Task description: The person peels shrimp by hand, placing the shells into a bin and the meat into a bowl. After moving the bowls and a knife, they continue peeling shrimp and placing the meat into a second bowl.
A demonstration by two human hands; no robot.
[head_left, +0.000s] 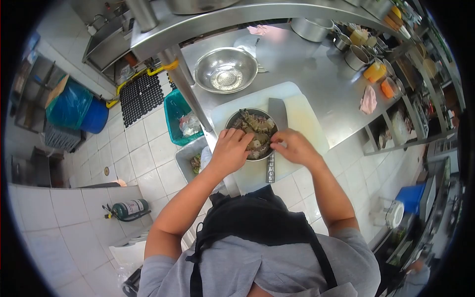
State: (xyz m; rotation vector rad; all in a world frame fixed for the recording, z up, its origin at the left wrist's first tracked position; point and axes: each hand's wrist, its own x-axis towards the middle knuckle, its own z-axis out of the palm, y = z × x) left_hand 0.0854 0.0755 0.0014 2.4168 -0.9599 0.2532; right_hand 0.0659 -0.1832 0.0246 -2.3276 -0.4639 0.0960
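A round metal bowl (237,115) sits on the white cutting board (304,123), holding a brownish, shell-like food (258,123) that I cannot name for certain. My left hand (232,148) lies over the bowl's left side, its fingers bent onto the food; what they may pinch is hidden. On the right rim is my right hand (293,146), thumb and fingers drawn together at the food's edge, with anything between them too small to make out. A cleaver (278,113) rests flat on the board, partly behind the bowl, its metal handle towards me.
Behind the board stands a steel colander (226,70). A shelf post (185,91) rises left of it. Teal (171,116) and grey (184,157) bins are at the left. Pots (356,57) and a pink cloth (368,99) lie to the right.
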